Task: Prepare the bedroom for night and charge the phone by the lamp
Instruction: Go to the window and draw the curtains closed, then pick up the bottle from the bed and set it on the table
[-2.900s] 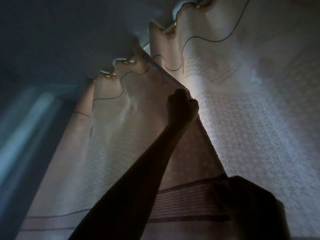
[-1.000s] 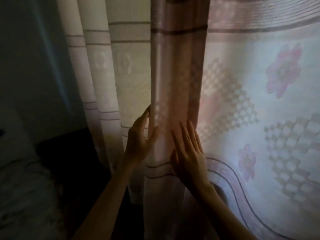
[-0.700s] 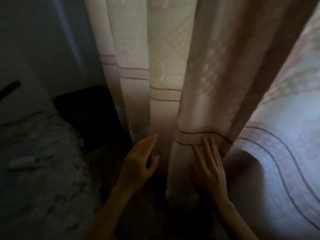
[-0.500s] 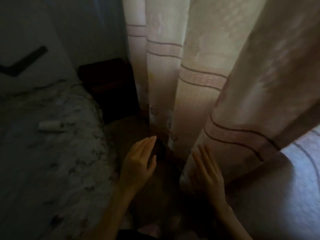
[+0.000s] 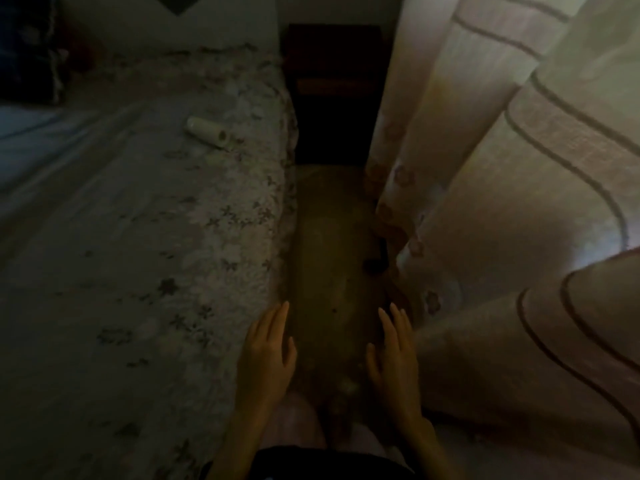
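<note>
Pretty dim room from where I'm watching, but here's what I've got. Both hands are out in front with nothing in them: the left hand (image 5: 268, 355) is flat with the fingers extended and held loosely together, thumb a bit off to the side, and the right hand (image 5: 393, 355) mirrors it, fingers straight and slightly fanned, palm facing inward. Neither one is touching anything as far as I can see. Between the two hands is a narrow strip of brownish floor (image 5: 329, 271). Just left of the left hand is the edge of the bed (image 5: 173, 237), covered in a flowery bedspread, and further ahead of that hand a small pale cylinder (image 5: 207, 130) lies on its side on the cover; can't tell what it is. Right beside the right hand hang the folds of the curtain (image 5: 502, 202), drawn closed, light with darker stripes, glowing a bit from behind. Ahead of the right hand, near the curtain hem, there's a small dark object (image 5: 375, 263) on the floor, too murky to identify. Straight ahead beyond both hands sits a dark nightstand (image 5: 332, 88). I can't pick out a phone or a lamp anywhere.
</note>
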### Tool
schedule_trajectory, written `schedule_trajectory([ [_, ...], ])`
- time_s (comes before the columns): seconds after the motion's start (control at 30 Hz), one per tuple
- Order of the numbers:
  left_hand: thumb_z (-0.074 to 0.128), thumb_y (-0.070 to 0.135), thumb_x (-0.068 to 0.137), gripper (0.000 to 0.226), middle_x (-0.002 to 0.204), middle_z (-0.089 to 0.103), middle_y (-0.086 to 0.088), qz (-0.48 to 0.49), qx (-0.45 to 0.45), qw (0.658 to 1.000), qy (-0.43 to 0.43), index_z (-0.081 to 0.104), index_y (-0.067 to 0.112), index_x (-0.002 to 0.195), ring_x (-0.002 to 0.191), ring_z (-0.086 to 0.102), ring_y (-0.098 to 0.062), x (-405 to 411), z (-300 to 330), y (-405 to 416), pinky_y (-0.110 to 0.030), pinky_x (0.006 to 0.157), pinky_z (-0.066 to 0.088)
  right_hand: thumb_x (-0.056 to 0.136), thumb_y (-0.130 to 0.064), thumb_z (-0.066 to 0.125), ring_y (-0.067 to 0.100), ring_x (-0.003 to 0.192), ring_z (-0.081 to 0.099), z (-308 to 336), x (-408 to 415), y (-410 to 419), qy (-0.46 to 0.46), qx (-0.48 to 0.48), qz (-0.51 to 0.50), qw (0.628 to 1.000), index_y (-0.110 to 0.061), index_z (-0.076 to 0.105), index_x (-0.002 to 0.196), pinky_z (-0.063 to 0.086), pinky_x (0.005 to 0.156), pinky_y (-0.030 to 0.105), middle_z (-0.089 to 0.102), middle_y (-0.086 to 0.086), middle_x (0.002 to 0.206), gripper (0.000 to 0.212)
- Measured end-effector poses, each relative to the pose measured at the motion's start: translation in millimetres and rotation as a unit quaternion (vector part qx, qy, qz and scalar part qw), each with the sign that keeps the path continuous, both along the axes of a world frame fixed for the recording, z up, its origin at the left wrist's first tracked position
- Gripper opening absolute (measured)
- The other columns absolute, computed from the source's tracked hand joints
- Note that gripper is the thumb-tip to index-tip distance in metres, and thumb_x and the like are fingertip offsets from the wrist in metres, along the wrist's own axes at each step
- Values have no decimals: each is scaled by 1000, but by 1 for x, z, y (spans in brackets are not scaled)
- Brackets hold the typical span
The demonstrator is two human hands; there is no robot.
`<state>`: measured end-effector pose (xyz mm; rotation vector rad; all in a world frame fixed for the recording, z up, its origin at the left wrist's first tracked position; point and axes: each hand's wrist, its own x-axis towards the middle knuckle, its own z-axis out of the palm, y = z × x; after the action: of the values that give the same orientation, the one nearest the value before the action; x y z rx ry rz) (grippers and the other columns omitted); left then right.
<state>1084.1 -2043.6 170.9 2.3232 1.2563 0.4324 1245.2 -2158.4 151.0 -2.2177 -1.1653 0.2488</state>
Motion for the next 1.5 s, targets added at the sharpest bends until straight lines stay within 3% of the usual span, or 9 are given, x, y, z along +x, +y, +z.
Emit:
schedule_trajectory([
  [0.17, 37, 27, 80, 52, 115, 62, -22, 68, -37, 996, 34, 54, -2, 119, 103, 58, -32, -6, -5, 21, -39, 85, 49, 80, -19, 50, 24, 128, 32, -13, 14, 25, 31, 14, 0, 999, -11, 39, 131, 34, 102, 42, 44, 17, 137, 52],
  [0.27, 36, 26, 79, 53, 113, 62, -25, 73, -48, 995, 44, 54, -4, 118, 101, 59, -36, 9, -6, 48, -46, 85, 49, 83, -29, 41, 20, 128, 33, -15, 31, 55, 39, 18, -8, 999, -11, 41, 131, 32, 102, 38, 45, 14, 137, 52],
  [0.47, 34, 27, 79, 55, 116, 60, -25, 52, -67, 996, 17, 52, -4, 122, 104, 58, -38, 63, -12, 137, -41, 92, 41, 81, -33, 40, 24, 127, 36, -11, 83, 139, 46, 13, -47, 998, -5, 44, 130, 31, 102, 36, 44, 18, 137, 56],
  [0.63, 55, 3, 81, 48, 123, 56, -23, 44, -51, 997, -22, 46, -2, 128, 111, 53, -35, 108, -2, 198, -34, 96, 32, 84, -20, 51, 27, 129, 37, -4, 117, 195, 46, -4, -37, 998, -6, 42, 132, 32, 103, 35, 41, 16, 140, 51],
  [0.77, 49, 11, 77, 52, 123, 55, -24, 47, -50, 998, -13, 46, -1, 128, 112, 52, -37, 137, -3, 244, -38, 96, 36, 85, -9, 61, 25, 132, 33, -3, 153, 241, 51, -7, -30, 998, -7, 40, 134, 31, 104, 33, 37, 13, 143, 54],
  [0.93, 50, 13, 76, 52, 117, 59, -24, 68, -59, 996, -9, 48, -1, 126, 106, 56, -38, 189, -10, 304, -41, 93, 42, 85, -11, 61, 20, 132, 31, -5, 207, 315, 46, -8, -9, 999, -10, 40, 134, 27, 103, 28, 37, 10, 144, 54],
  [1.2, 53, 11, 77, 52, 121, 56, -25, 139, -59, 988, -26, 47, -1, 127, 108, 54, -41, 283, 3, 400, -46, 87, 47, 84, -9, 61, 24, 130, 37, 3, 309, 443, 47, -18, 91, 995, -10, 40, 134, 28, 101, 26, 39, 11, 142, 55],
  [1.3, 51, 13, 76, 52, 118, 58, -25, 183, -56, 981, -10, 49, -3, 125, 103, 56, -42, 296, 4, 432, -48, 82, 51, 82, -9, 62, 25, 130, 37, -3, 322, 490, 42, -31, 142, 989, -9, 41, 134, 27, 102, 27, 41, 12, 141, 56],
  [1.5, 67, -4, 73, 49, 116, 58, -28, 260, -44, 965, -12, 52, -5, 120, 104, 56, -42, 303, -3, 506, -46, 84, 48, 77, -12, 59, 27, 126, 43, -12, 328, 594, 41, -33, 241, 969, -7, 47, 129, 32, 104, 35, 47, 15, 136, 54],
])
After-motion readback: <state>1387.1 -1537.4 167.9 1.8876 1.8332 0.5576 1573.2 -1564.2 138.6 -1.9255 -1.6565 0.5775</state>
